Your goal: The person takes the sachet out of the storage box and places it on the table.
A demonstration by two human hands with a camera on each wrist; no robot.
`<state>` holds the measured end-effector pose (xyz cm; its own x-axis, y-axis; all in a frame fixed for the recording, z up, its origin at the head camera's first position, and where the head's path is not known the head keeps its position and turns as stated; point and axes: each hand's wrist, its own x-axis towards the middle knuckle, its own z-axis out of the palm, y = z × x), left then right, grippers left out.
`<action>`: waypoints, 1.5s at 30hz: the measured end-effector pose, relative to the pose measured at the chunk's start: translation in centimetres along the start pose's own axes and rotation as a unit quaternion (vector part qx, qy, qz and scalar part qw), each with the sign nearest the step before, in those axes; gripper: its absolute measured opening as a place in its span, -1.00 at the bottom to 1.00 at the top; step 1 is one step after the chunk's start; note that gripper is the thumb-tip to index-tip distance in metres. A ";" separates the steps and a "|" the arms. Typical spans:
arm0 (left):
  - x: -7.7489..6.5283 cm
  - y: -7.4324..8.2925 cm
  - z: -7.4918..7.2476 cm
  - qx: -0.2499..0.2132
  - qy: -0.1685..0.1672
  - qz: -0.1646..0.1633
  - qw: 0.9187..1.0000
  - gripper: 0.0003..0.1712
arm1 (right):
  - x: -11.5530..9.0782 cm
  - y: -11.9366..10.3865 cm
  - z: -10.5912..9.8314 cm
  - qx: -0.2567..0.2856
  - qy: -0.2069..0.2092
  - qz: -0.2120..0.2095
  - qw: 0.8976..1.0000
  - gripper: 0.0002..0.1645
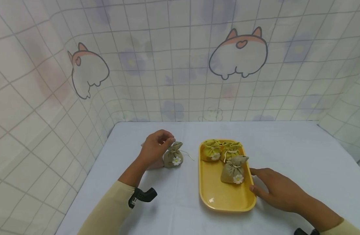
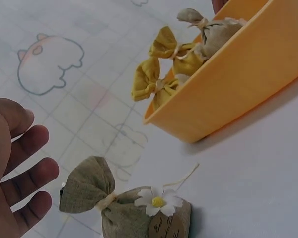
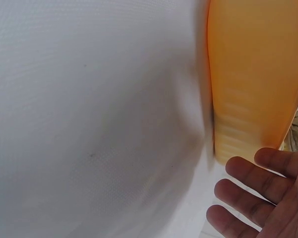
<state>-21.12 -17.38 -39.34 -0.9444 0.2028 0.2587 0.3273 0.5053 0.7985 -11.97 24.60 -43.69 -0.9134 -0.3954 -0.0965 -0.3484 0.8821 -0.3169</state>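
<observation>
My left hand (image 1: 155,148) hovers beside the gathered top of a grey-green drawstring sachet (image 1: 173,159) with a white daisy. In the left wrist view, its loosely bent fingers (image 2: 32,171) are apart from that cloth. A pinkish bag (image 1: 156,164) shows partly behind this hand. The right hand (image 1: 281,189) is at the right side of a yellow tray (image 1: 210,200), thumb by the rim and fingers fairly straight along the outer wall. Inside the tray, two yellow-green sachets (image 1: 211,150) sit at the far end, with a grey-beige sachet (image 1: 231,172) in front of them.
A white cloth covers the table (image 1: 303,147). Behind and to the left hangs a checked curtain (image 1: 180,65) with cartoon animals, meeting the table's back edge. A thin drawstring (image 1: 188,154) trails from the grey-green sachet toward the tray.
</observation>
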 end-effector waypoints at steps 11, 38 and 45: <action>-0.1 1.7 1.8 0.003 -0.021 -0.005 1.000 -0.88 | 0.0 -0.4 -0.3 0.006 -0.008 0.001 1.000 -0.13; -0.5 3.8 7.0 0.003 -0.120 0.035 0.992 -0.86 | 0.0 -0.2 -0.2 0.002 -0.008 -0.001 1.000 -0.12; -0.6 4.0 8.3 0.008 -0.140 0.076 0.987 -0.81 | 0.0 -0.2 0.0 0.003 0.004 -0.005 1.000 -0.17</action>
<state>-18.99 -8.55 -40.78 -0.8394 0.5002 0.2125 0.4669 0.4638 0.7529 -11.87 24.43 -43.58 -0.9119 -0.4013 -0.0855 -0.3557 0.8770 -0.3229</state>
